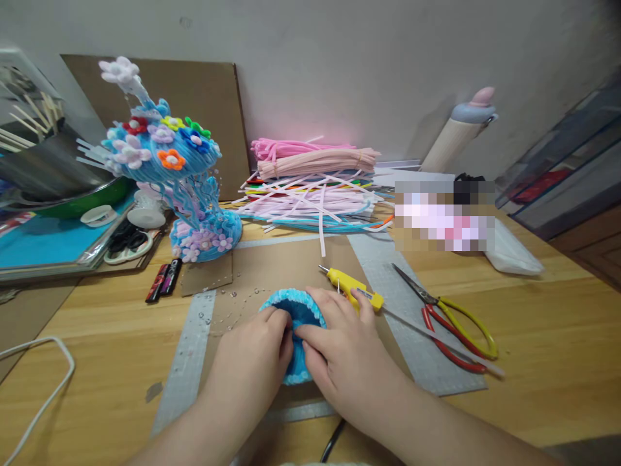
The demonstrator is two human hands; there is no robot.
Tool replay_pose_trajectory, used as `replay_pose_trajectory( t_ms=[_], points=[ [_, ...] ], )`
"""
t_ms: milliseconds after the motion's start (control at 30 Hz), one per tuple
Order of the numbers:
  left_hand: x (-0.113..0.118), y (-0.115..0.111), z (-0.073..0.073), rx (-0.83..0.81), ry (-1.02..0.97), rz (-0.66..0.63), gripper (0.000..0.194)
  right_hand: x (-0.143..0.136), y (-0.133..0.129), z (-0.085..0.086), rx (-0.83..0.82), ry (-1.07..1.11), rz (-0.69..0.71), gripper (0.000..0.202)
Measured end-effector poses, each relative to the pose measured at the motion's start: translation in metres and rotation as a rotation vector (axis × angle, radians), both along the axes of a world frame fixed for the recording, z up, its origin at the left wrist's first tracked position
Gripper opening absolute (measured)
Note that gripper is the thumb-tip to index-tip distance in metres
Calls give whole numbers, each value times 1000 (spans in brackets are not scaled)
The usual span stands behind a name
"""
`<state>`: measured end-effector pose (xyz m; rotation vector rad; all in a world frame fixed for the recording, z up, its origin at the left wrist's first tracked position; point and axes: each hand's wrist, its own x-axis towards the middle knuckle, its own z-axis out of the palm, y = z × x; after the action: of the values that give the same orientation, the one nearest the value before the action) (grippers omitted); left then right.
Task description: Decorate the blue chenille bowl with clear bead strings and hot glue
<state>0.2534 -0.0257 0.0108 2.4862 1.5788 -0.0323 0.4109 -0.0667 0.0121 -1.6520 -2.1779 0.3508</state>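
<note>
A round, hollow blue fuzzy piece [291, 299] rests over the brown cardboard [262, 265] at the front middle. My left hand [255, 349] has its fingers curled over the left rim and into the piece. From the right, my right hand [344, 343] grips it, thumb and index finger reaching inside and the other fingers over the rim. The fingertips of both hands nearly meet at its centre. Just beyond my right hand lies a yellow glue gun [347, 283] with a long translucent glue stick in it.
Scissors [436, 304] with red and yellow handles lie at right. A blue flowered ornament [165, 149] stands back left, near black scissors [127, 241]. Bundled fuzzy stems [310, 188] are piled at the back; a bottle [456, 133] leans against the wall. A white cable [68, 356] curves at left.
</note>
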Motion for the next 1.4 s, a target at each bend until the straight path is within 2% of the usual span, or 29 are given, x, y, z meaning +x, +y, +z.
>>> replay_pose_trajectory(
  t_ms=[467, 733, 900, 1167, 1400],
  points=[
    [2, 1, 1, -11, 58, 23, 15, -3, 1, 4, -65, -51, -20, 20],
    [-4, 2, 8, -133, -23, 46, 12, -2, 2, 5, -60, -23, 9, 23],
    [2, 3, 11, -76, 35, 19, 16, -2, 2, 3, -49, -18, 6, 21],
    [2, 1, 8, -30, 80, 5, 20, -1, 2, 0, -19, 14, 3, 19],
    [6, 2, 5, -3, 50, 68, 13, -4, 3, 2, -50, -78, -6, 19]
  ],
)
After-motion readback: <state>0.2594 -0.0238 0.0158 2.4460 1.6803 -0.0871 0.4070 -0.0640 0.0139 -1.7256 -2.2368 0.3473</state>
